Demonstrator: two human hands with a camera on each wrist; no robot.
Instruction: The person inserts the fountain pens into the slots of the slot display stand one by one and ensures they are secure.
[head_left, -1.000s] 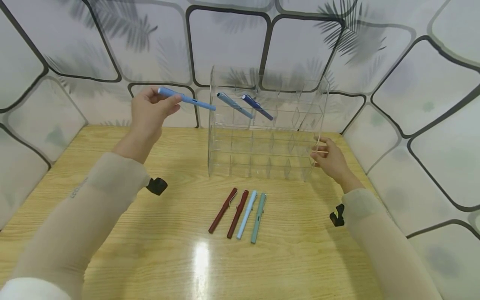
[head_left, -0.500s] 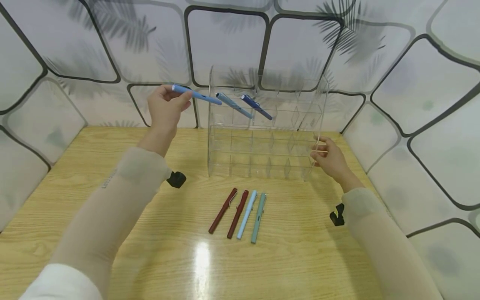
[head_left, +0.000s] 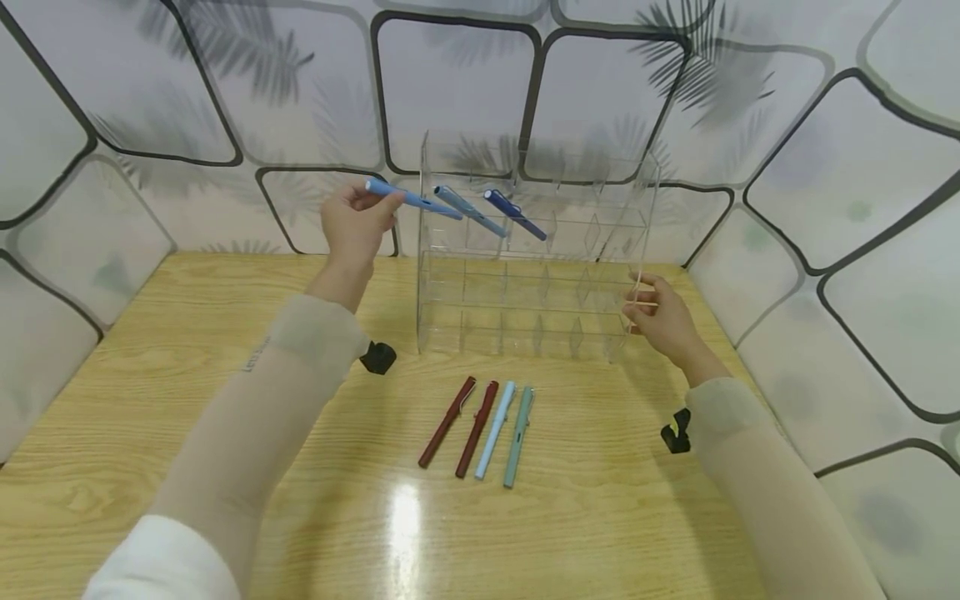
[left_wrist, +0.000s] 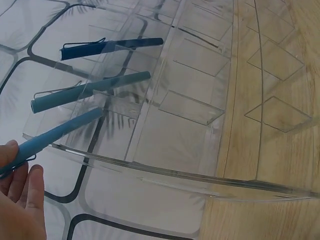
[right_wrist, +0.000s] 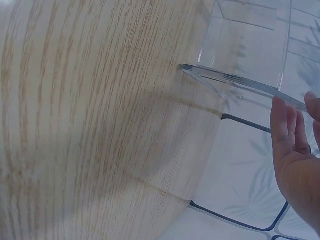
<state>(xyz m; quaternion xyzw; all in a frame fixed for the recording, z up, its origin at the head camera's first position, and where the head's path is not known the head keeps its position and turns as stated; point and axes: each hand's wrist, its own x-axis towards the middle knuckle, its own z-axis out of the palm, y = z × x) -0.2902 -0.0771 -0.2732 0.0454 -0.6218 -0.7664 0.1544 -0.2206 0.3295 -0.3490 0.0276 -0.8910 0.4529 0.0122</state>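
In the head view a clear acrylic pen rack (head_left: pixel 480 321) with tiered compartments stands on the table. My left hand (head_left: pixel 354 229) pinches a light blue pen (head_left: pixel 408 197) near one end. The pen tilts down to the right, its far end overlapping the rack's upper left side. Two pens rest on the upper tier to its right: a grey-blue pen (head_left: pixel 468 210) and a dark blue pen (head_left: pixel 516 215). My right hand (head_left: pixel 663 325) holds the rack's right side panel (right_wrist: pixel 250 85) between thumb and fingers; the contact is partly out of frame in the right wrist view.
Before the rack lie two dark red pens (head_left: pixel 447 422) (head_left: pixel 477 429), a pale blue pen (head_left: pixel 495 430) and a green pen (head_left: pixel 519 437), side by side on the wooden table (head_left: pixel 600 517). A patterned backdrop (head_left: pixel 457 92) rises behind and at both sides.
My left hand has moved right with the light blue pen, bringing its far end from the rack's left edge to over the upper tier. My right hand has stayed at the side panel.
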